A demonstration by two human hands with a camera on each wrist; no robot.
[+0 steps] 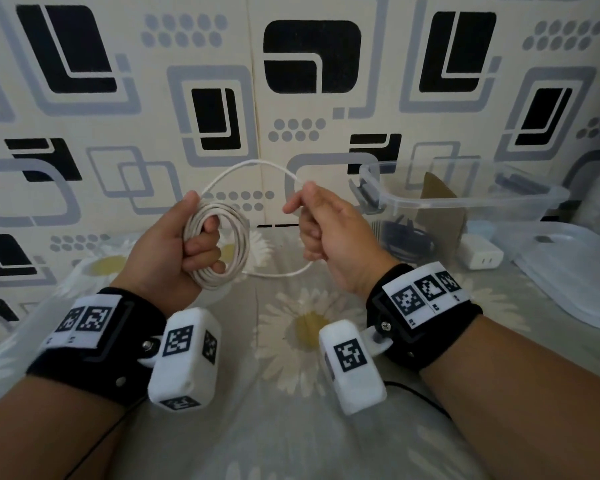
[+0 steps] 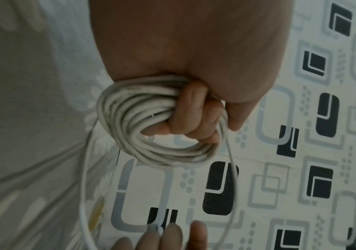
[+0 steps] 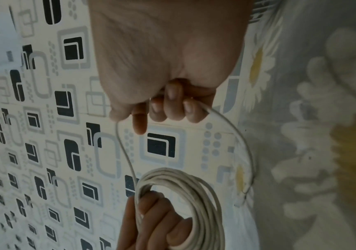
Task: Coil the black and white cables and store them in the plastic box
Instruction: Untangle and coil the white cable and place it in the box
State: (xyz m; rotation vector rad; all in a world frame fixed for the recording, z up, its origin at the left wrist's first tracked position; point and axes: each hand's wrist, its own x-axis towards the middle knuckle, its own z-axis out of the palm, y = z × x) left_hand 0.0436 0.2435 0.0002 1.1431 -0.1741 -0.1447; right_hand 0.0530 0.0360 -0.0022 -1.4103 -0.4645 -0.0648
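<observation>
Patterned wall panels [image 1: 222, 81] in black, grey and cream stand at the far side. A floral bed sheet [image 1: 302, 341] with daisy print covers the near surface.

Clear plastic box [image 1: 465, 202]: open, at the far right on the sheet, against the wall. A black cable [image 1: 407, 237] lies coiled inside it, seen through the wall of the box, next to a brown cardboard piece [image 1: 437, 206]. A translucent lid [image 1: 575, 268] lies flat to the right of the box. A white charger [image 1: 478, 256] sits between box and lid.

Left hand [image 1: 174, 244]: raised above the sheet, left of centre, fingers curled through a multi-turn coil of the white cable [image 1: 222, 247], thumb laid over the top of the turns. The left wrist view confirms the fingers clenched round the bundle.

Right hand [image 1: 329, 230]: raised just right of the coil, apart from the left hand, fingers closed on a loose run of the white cable. One strand arches up and over from the coil to this hand; another sags from below the hand back toward the coil.

Both wrists carry black bands with white marker blocks [image 1: 184, 355].
</observation>
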